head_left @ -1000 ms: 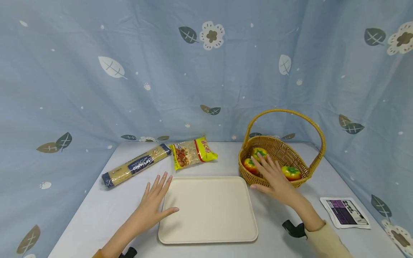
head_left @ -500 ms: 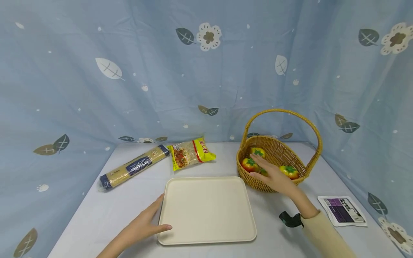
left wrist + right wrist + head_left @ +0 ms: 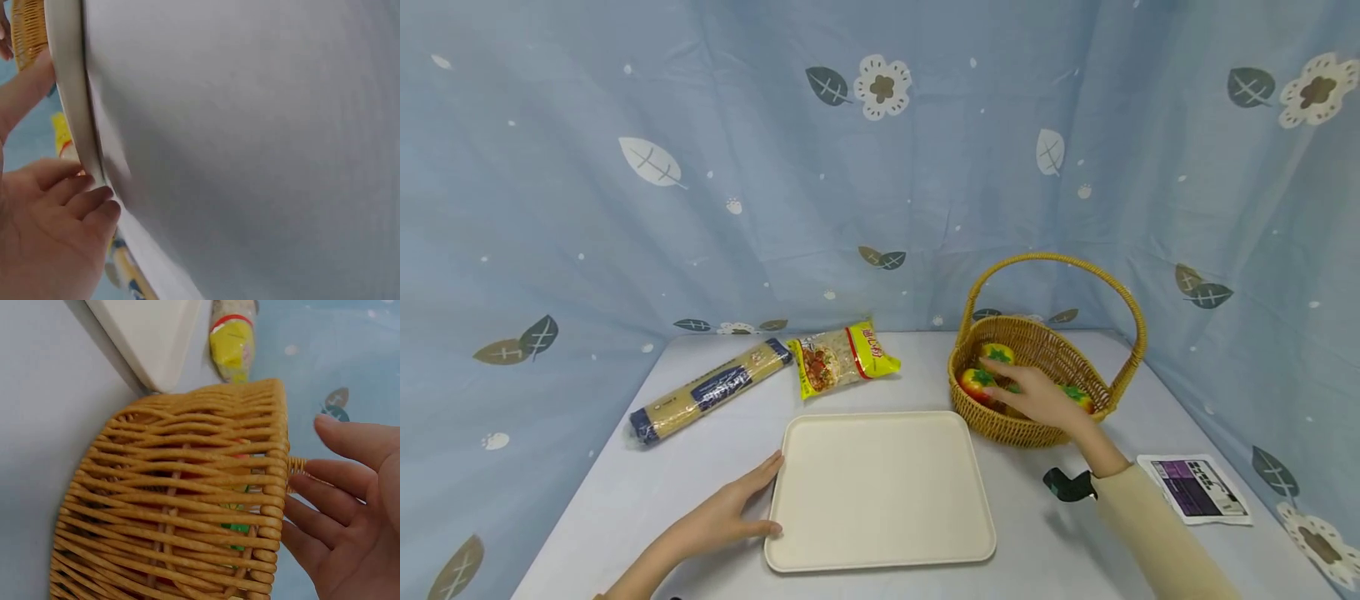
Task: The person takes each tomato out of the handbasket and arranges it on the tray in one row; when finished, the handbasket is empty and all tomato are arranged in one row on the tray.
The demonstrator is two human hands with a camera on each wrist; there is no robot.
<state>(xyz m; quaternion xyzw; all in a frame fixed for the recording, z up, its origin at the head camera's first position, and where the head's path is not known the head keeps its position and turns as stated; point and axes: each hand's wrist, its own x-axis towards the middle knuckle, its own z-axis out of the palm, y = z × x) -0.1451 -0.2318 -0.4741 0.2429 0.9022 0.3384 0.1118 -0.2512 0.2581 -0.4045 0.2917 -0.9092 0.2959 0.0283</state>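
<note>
My left hand [image 3: 718, 518] touches the left rim of a cream rectangular tray [image 3: 880, 492], thumb near the front corner and fingertips farther back. In the left wrist view, the thumb and fingertips meet the tray's rim [image 3: 67, 75]. My right hand [image 3: 1037, 396] reaches over the near rim of a wicker basket [image 3: 1000, 431] with a tall arched handle. Several red-and-yellow fruits with green leafy tops lie inside, such as the front fruit [image 3: 976, 385]; they look like persimmons or tomatoes. In the right wrist view, the spread fingers hold nothing, and the basket wall [image 3: 169, 506] partly hides the fruit.
Behind the tray lies a yellow food packet [image 3: 842, 358]. Left of it is a long pack of dry noodles [image 3: 711, 392]. A white-and-purple pouch [image 3: 1197, 489] lies at the right of the white table [image 3: 700, 467]. A blue patterned curtain [image 3: 775, 208] hangs behind.
My left hand has come down and toward me, from above the tray's left side onto its rim. My right hand has lowered slightly over the basket. The tray and basket stay in place.
</note>
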